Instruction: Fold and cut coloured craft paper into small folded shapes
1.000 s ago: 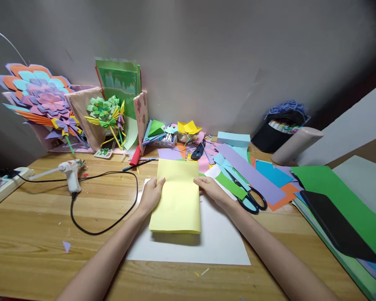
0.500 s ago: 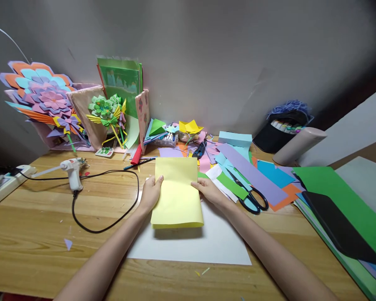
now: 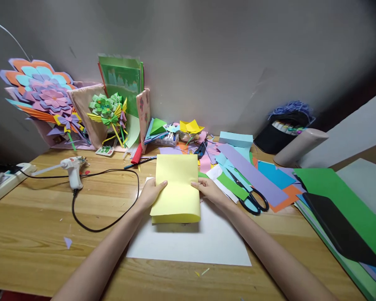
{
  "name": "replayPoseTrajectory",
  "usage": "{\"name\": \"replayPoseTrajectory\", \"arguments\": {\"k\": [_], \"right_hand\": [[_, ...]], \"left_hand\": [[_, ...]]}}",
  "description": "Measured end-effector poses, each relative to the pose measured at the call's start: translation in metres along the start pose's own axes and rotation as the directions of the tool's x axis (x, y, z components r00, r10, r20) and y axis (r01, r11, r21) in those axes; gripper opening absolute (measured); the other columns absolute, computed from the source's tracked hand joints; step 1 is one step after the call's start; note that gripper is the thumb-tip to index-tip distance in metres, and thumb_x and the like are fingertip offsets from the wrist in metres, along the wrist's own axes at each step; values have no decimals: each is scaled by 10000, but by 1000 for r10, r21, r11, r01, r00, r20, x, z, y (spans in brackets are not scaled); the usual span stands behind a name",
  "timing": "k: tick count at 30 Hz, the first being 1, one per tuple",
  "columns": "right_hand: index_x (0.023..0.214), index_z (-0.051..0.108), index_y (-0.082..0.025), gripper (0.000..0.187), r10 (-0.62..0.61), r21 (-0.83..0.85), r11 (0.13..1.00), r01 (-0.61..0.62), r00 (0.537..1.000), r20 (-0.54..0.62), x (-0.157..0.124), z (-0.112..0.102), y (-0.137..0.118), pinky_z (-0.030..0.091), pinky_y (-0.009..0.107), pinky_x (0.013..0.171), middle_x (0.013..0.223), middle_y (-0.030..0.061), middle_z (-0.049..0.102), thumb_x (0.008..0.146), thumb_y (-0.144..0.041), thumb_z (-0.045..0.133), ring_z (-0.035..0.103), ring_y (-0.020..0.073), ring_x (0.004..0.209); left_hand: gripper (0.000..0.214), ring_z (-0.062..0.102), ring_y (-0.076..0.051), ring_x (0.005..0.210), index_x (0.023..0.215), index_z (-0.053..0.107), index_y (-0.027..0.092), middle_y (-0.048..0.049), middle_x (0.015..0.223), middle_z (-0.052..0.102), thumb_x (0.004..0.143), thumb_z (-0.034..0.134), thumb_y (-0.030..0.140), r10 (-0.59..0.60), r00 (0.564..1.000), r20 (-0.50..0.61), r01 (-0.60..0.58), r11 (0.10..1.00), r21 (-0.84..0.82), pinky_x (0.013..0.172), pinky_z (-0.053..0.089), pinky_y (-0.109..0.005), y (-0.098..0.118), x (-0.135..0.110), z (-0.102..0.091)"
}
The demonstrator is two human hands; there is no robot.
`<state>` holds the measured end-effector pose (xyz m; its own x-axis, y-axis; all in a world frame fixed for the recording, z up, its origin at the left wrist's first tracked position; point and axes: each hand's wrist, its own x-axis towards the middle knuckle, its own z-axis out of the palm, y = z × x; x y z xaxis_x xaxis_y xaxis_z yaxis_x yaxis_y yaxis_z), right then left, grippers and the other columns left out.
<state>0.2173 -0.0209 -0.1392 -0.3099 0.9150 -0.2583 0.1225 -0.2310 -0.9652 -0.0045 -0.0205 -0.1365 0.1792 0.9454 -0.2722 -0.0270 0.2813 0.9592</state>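
A folded yellow paper (image 3: 177, 188) is gripped at its 2 side edges by the left hand (image 3: 152, 193) and the right hand (image 3: 210, 190), over the far end of the white sheet (image 3: 219, 242); scissors (image 3: 250, 196) are seen right of that sheet.

Left hand (image 3: 150, 194) & right hand (image 3: 210, 190) gripped opposite edges of a folded yellow paper (image 3: 177, 188), near end curled over, above a white sheet (image 3: 207, 242) on the wooden table (image 3: 34, 234). Black scissors (image 3: 250, 196) lay just right on colored scraps; glue gun (image 3: 72, 169) w/ black cord sat left.
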Motion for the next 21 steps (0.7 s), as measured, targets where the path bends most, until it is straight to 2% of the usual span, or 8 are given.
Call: {"name": "replayPoseTrajectory", "arguments": {"k": [2, 4, 7, 12, 17, 21], "right_hand": [[844, 580, -139, 332, 22, -14, 1000, -21, 996, 82, -2, -1, -3, 402, 184, 417, 684, 24, 612, 698, -435, 613, 542, 95, 503], [790, 585, -121, 331, 30, -19, 999, -28, 990, 135, -3, -2, -5, 411, 188, 440, 647, 23, 603, 696, -437, 615, 524, 82, 486], [733, 582, -115, 351, 27, -9, 1000, -26, 992, 121, -4, -1, -4, 408, 195, 441, 588, 7, 579, 696, -463, 603, 491, 70, 447], [744, 604, -110, 334, 39, -27, 999, -35, 984, 173, -7, 2, -7, 419, 198, 487, 645, 23, 600, 706, -442, 603, 516, 76, 505], [761, 616, -123, 316, 42, -15, 999, -40, 981, 190, -9, 4, -11, 430, 199, 518, 679, 23, 616, 702, -433, 610, 540, 85, 549], [686, 605, -116, 328, 45, -41, 998, -38, 979, 198, -9, 4, -10, 432, 201, 497, 598, 10, 593, 686, -443, 624, 521, 78, 496]], "left_hand": [[432, 651, -247, 755, 937, 634, 88, -113, 837, 700, 619, 675, 378, 34, 998, -51, -34, 999, -6, 645, 501, -322, -1, 1, 1], [423, 648, -257, 791, 921, 640, 94, -113, 872, 697, 607, 681, 374, 67, 994, -88, -68, 998, -14, 664, 504, -328, -3, 2, 1], [401, 649, -253, 787, 889, 651, 101, -107, 878, 698, 602, 683, 378, 96, 988, -121, -100, 995, -25, 692, 504, -337, -4, 3, 2], [396, 656, -232, 716, 934, 640, 94, -90, 756, 706, 634, 664, 353, 107, 978, -180, -113, 993, -25, 689, 507, -341, -2, 3, 0], [375, 656, -229, 716, 914, 637, 88, -86, 738, 704, 636, 663, 339, 94, 971, -218, -103, 994, -30, 669, 509, -335, 2, 2, -1], [361, 654, -234, 736, 884, 639, 90, -91, 752, 704, 625, 667, 339, 89, 967, -240, -98, 995, -29, 669, 508, -336, 3, 2, -3]]}}
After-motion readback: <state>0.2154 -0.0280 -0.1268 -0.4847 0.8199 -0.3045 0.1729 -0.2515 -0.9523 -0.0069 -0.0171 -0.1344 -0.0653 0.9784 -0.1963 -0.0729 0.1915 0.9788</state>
